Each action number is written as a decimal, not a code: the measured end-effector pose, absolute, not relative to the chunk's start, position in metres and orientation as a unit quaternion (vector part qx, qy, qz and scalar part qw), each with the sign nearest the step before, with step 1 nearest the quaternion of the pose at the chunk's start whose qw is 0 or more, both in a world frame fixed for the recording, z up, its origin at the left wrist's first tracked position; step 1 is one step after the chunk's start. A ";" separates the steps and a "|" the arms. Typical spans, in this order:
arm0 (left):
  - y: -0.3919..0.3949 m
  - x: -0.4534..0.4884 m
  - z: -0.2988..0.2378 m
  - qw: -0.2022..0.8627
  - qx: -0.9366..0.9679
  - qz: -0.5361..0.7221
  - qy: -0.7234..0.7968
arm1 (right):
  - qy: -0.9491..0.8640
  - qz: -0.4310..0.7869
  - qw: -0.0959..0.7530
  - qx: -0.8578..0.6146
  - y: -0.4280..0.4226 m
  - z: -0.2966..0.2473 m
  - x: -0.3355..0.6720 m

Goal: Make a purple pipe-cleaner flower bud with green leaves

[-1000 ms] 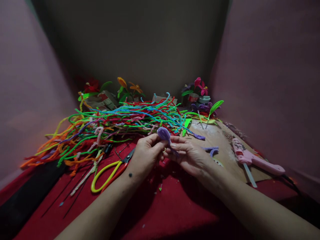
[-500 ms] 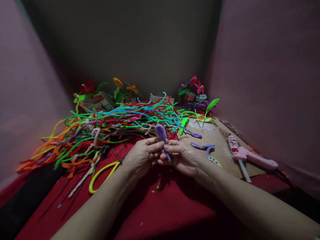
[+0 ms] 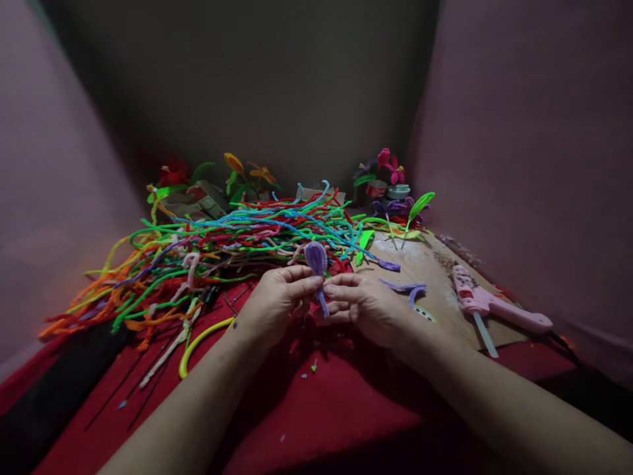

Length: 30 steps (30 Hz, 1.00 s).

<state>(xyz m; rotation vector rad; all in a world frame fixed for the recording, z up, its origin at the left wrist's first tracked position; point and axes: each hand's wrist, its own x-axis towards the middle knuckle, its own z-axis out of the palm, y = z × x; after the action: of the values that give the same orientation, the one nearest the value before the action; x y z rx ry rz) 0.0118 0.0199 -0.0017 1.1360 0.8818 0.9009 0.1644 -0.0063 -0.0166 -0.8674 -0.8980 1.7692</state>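
Observation:
Between my two hands stands a purple pipe cleaner petal (image 3: 315, 258), a folded loop on top with a twisted tail hanging below. My left hand (image 3: 281, 300) pinches it at the base of the loop with thumb and forefinger. From the other side, the thumb and fingertips of my right hand (image 3: 363, 303) close on the same narrow part, its other fingers loosely curled beside the tail. Purple pipe cleaner pieces (image 3: 405, 288) lie on the cardboard just beyond my right hand.
A big heap of coloured pipe cleaners (image 3: 247, 237) spreads behind and left of my hands. A pink glue gun (image 3: 494, 307) rests on cardboard (image 3: 440, 323) at right. Yellow-handled scissors or pliers (image 3: 195, 346) lie by my left forearm. Pipe cleaner flowers (image 3: 395, 171) stand at the back.
The petal has tipped more upright and shifted slightly left. My right hand's lower fingers have loosened and spread a little away from the tail.

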 end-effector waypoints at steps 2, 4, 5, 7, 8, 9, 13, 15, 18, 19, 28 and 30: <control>0.019 0.010 0.005 0.580 0.577 0.388 0.425 | -0.434 0.603 0.519 -0.424 -0.009 -0.007 0.174; 0.017 0.009 0.008 0.505 0.653 0.330 0.457 | -0.472 0.443 0.604 -0.465 -0.012 0.001 0.188; 0.016 0.010 0.008 0.475 0.686 0.290 0.470 | -0.479 0.381 0.636 -0.470 -0.014 0.004 0.196; 0.013 0.014 0.004 0.407 0.743 0.216 0.485 | -0.482 0.303 0.667 -0.480 -0.019 0.006 0.212; 0.012 0.016 0.002 0.358 0.772 0.191 0.489 | -0.485 0.279 0.672 -0.486 -0.022 0.006 0.219; 0.010 0.018 -0.001 0.300 0.799 0.173 0.492 | -0.490 0.262 0.671 -0.492 -0.025 0.005 0.225; 0.007 0.023 -0.008 0.092 0.850 0.105 0.507 | -0.494 0.238 0.655 -0.519 -0.035 -0.002 0.244; 0.006 0.023 -0.010 0.035 0.852 0.075 0.517 | -0.497 0.236 0.644 -0.532 -0.037 -0.005 0.252; 0.006 0.022 -0.014 -0.043 0.850 0.052 0.523 | -0.517 0.213 0.608 -0.564 -0.036 -0.009 0.263; 0.006 0.023 -0.015 -0.061 0.851 0.047 0.520 | -0.528 0.199 0.591 -0.576 -0.035 -0.009 0.267; 0.004 0.024 -0.011 -0.042 0.863 0.006 0.504 | -0.695 0.058 0.365 -0.617 -0.016 -0.010 0.294; 0.005 0.023 -0.009 -0.025 0.864 0.004 0.503 | -0.735 0.037 0.283 -0.615 -0.013 -0.011 0.298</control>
<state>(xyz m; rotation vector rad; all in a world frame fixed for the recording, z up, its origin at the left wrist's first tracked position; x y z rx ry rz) 0.0226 0.0048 -0.0086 2.7591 1.6054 0.0132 0.2978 -0.0134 -0.0113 -1.6460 -1.9674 0.0991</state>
